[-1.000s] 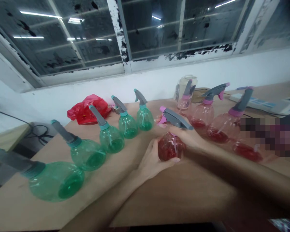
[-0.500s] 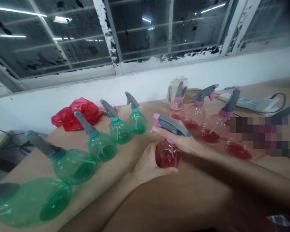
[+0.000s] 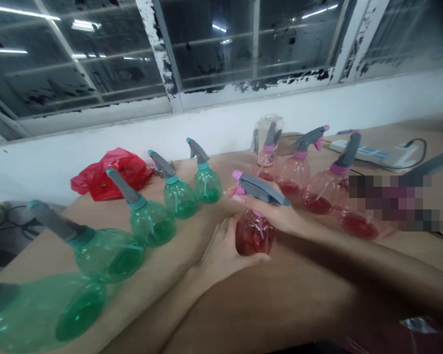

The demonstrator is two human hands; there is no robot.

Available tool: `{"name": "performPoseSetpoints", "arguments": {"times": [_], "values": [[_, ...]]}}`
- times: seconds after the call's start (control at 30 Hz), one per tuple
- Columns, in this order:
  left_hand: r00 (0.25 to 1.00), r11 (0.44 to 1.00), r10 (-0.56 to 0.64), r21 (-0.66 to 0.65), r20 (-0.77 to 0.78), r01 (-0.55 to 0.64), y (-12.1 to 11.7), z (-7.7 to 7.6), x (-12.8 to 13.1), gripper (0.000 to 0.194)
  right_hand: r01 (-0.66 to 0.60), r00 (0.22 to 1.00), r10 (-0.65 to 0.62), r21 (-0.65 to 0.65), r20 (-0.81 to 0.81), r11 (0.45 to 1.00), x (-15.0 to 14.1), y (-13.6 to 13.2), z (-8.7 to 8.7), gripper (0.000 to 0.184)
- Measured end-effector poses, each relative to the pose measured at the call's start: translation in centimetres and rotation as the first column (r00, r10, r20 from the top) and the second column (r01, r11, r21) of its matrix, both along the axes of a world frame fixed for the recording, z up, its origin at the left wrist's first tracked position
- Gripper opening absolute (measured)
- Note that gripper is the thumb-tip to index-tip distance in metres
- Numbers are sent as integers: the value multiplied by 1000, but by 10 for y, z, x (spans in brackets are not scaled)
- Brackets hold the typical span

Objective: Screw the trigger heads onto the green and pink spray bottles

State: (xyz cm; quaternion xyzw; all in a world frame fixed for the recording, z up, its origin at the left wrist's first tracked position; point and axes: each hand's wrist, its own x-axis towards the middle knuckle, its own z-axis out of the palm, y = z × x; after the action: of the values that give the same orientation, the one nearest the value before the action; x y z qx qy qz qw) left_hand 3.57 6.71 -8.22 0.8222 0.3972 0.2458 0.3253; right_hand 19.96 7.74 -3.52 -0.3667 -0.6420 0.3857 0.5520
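In front of me a red spray bottle (image 3: 254, 235) with a grey and pink trigger head stands upright on the table. My left hand (image 3: 225, 248) wraps round its body from the left, thumb along the near side. Around the neck and trigger head, my right hand (image 3: 276, 210) is closed, with fingers near the pink nozzle. A row of green spray bottles (image 3: 153, 223) with grey heads stands left of my arms. Pink spray bottles (image 3: 319, 189) holding red liquid stand to the right, beyond my right forearm.
Crumpled red plastic bag (image 3: 112, 174) lies at the table's back left. Behind the pink bottles stands a pale container (image 3: 269, 130). A white power strip (image 3: 376, 155) with a cable rests at the back right, below the windows. A blurred patch covers part of the right side.
The whole view has shifted slightly, so the bottles sit a little further left. Both hands keep their hold on the red spray bottle.
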Motion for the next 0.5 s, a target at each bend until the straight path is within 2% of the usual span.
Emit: {"name": "performPoseSetpoints", "arguments": {"times": [0.33,0.5], "values": [[1000,1000,0,-27,-5,0,-2,7,-1,88,26,999,-25,29,-23,999,-2,-2,-3,32],[1000,1000,-11,-28,-11,11,0,5,-1,90,-2,1000,2,23,-11,1000,-2,-2,-2,30]]}}
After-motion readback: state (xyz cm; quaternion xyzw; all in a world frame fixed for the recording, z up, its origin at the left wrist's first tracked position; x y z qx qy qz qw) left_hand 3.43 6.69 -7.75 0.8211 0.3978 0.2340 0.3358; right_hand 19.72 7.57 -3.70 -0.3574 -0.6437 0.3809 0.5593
